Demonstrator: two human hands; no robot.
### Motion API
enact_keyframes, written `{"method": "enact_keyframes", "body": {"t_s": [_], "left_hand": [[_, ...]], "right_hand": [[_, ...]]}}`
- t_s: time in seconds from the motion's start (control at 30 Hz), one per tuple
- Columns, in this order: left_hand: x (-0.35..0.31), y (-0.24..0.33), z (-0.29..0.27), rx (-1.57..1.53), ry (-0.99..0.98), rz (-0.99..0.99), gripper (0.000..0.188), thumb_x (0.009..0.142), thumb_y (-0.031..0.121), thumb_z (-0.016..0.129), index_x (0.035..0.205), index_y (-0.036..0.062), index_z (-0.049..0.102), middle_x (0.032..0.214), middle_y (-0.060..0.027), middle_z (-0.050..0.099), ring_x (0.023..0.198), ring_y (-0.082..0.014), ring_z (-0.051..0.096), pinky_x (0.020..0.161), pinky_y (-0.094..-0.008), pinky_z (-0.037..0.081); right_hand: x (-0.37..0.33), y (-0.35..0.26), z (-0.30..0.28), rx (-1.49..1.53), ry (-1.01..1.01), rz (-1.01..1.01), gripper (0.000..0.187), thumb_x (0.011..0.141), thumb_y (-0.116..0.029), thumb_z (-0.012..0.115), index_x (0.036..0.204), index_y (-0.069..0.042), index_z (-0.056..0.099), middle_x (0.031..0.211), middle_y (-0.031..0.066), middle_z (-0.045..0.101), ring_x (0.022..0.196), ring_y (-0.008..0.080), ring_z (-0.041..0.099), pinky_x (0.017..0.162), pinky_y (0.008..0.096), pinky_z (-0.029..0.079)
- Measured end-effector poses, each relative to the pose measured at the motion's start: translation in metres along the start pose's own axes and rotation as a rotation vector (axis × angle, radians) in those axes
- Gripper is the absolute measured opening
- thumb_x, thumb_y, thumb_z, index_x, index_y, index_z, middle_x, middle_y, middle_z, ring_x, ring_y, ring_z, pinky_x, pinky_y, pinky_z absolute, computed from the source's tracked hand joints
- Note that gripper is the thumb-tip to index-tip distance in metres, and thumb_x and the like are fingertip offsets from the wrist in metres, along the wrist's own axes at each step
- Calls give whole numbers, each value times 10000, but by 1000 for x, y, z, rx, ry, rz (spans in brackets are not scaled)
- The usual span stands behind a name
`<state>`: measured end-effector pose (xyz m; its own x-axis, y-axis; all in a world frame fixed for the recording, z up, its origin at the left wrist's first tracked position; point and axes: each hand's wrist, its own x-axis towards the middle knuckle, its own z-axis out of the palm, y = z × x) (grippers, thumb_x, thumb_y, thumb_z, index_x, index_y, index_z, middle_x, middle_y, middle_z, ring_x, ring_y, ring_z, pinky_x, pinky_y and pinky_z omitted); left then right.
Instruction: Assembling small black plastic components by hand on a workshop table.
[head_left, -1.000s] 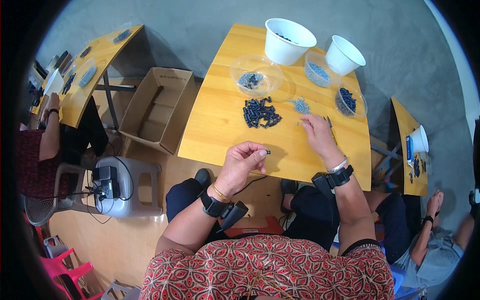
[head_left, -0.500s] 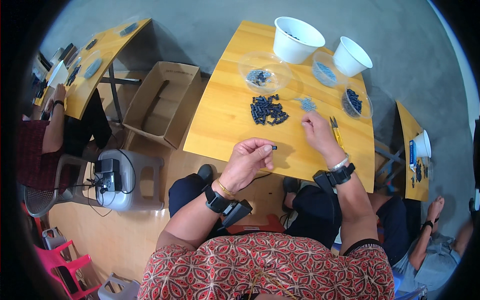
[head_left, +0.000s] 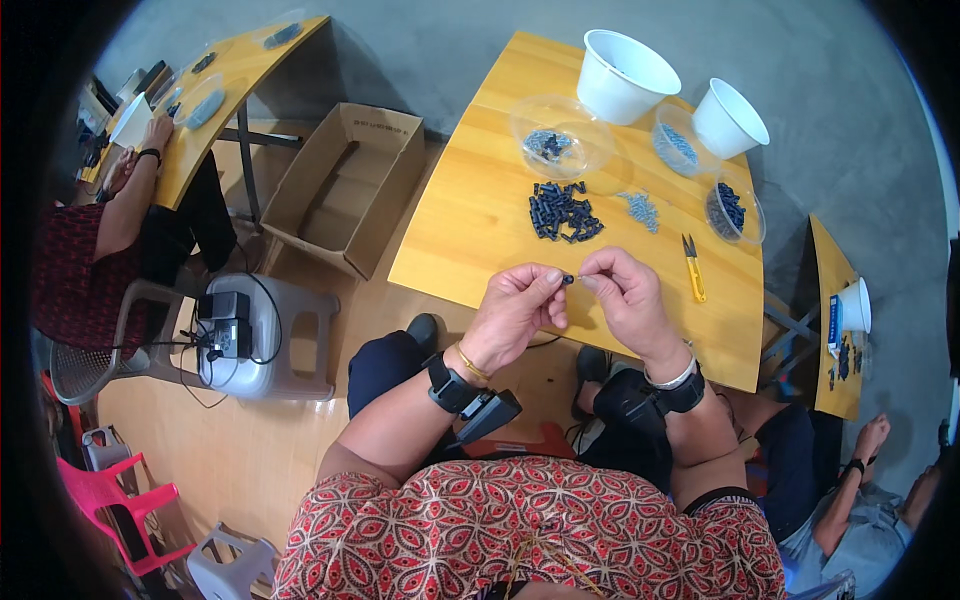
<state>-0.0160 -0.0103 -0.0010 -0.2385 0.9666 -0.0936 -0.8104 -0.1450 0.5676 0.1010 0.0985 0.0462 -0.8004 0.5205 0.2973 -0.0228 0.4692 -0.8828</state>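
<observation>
Between the thumb and forefinger of my left hand (head_left: 512,315) is a small black plastic piece (head_left: 568,280), shaped like a short tube. My right hand (head_left: 632,305) pinches a tiny silvery screw-like piece (head_left: 581,279) against the tube's right end; the fingertips partly hide it. Both hands hover over the table's near edge. Beyond them lie a pile of similar black pieces (head_left: 562,212) and a smaller heap of silvery pieces (head_left: 640,211). Yellow-handled thread snips (head_left: 694,270) rest to the right of my right hand.
Along the back of the wooden table (head_left: 450,235) stand a clear bowl (head_left: 560,168) of mixed pieces, two white tubs (head_left: 625,80), a clear bowl of silvery pieces (head_left: 677,150) and another of black pieces (head_left: 732,205). An open cardboard box (head_left: 350,190) sits on the floor left. People work at side tables.
My right hand has moved from beside the silvery heap down and left to meet the black piece in my left hand. The whole view has shifted slightly.
</observation>
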Motion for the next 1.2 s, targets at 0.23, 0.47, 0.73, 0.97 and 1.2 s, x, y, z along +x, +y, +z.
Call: {"method": "enact_keyframes", "body": {"t_s": [0.23, 0.47, 0.73, 0.97, 1.2], "left_hand": [[0, 1, 0, 78, 96, 25, 147, 876, 136, 533, 826, 6, 577, 689, -39, 550, 597, -107, 510, 549, -255, 478], [1, 0, 1, 172, 121, 60, 135, 870, 123, 540, 816, 4, 572, 680, -45, 549, 582, -111, 511, 529, -258, 482], [-3, -5, 1, 17, 94, 33, 129, 873, 119, 532, 828, 4, 569, 715, -56, 572, 604, -115, 542, 554, -252, 490], [0, -9, 9, 81, 232, 51, 98, 855, 114, 565, 805, 33, 585, 707, -23, 579, 596, -82, 533, 523, -198, 459], [-1, -8, 7, 284, 198, 69, 88, 853, 114, 572, 813, 36, 587, 694, -15, 569, 586, -72, 522, 505, -180, 439]], "right_hand": [[3, -6, 5, -179, -24, -55, 63, 767, 35, 551, 807, -13, 541, 725, 97, 569, 652, 186, 567, 590, 271, 447], [4, -8, 5, -295, -36, -209, 76, 750, 44, 543, 806, -7, 538, 721, 118, 532, 648, 250, 556, 570, 303, 441], [-15, -2, 16, -179, 56, -114, 181, 765, -2, 568, 944, -25, 551, 788, 116, 545, 722, 268, 565, 629, 318, 460], [-30, 7, 25, -360, -39, -183, 516, 875, -244, 483, 1274, 44, 327, 1082, 209, 484, 959, 337, 485, 831, 387, 399], [-36, 9, 26, -362, -66, -172, 556, 899, -307, 437, 1280, 75, 301, 1098, 219, 473, 963, 347, 468, 842, 394, 381]]}}
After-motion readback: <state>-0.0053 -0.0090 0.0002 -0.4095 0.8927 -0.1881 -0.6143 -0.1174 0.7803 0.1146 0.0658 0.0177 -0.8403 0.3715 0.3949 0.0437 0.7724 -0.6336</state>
